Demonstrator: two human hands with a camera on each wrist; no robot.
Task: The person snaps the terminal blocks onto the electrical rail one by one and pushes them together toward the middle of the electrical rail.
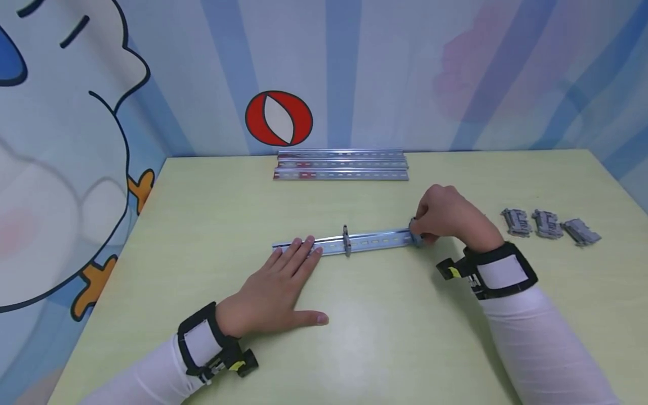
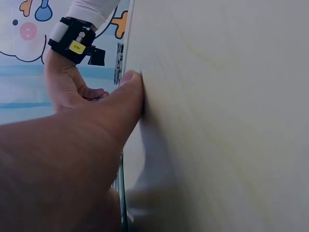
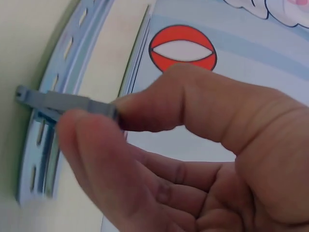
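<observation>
Your right grip point(image 1: 450, 216) pinched the small grey plastic clip point(image 3: 70, 101) at the slotted silver metal rail point(image 1: 382, 241), which your flat left grip point(image 1: 273, 289) needed to press steadily.

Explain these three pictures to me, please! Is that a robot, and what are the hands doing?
There's no robot here, just a person working bare-handed. The big picture comes from a camera on the person's head, looking down. The other two come from little cameras, one worn on each wrist. The left hand rests its straight fingers on one end of a slotted metal rail. The right hand pinches a small grey piece at the other end. Another grey piece sits partway along. On the table, three more pieces lie to the right and more rails at the back.
</observation>
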